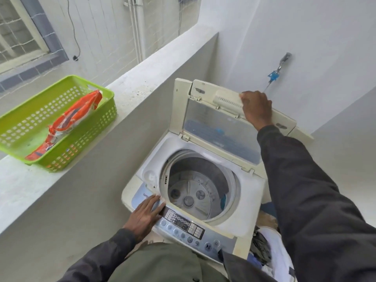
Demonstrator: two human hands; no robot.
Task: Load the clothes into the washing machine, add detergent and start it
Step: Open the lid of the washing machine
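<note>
A white top-loading washing machine (250,212) stands in front of me with its folding lid (213,119) raised. My right hand (256,107) grips the lid's upper edge. My left hand (145,213) rests flat with straight fingers on the front left of the top, beside the control panel (189,228). The drum (195,188) holds no clothes. An orange detergent packet (71,121) lies in a green basket (40,106) on the ledge to the left. A pile of clothes (264,251) sits low at the right, partly hidden by my right sleeve.
A grey concrete ledge (130,86) runs along the left of the machine, with an open shaft and a window behind it. A tap with a blue fitting (274,75) sticks out of the white wall behind the lid.
</note>
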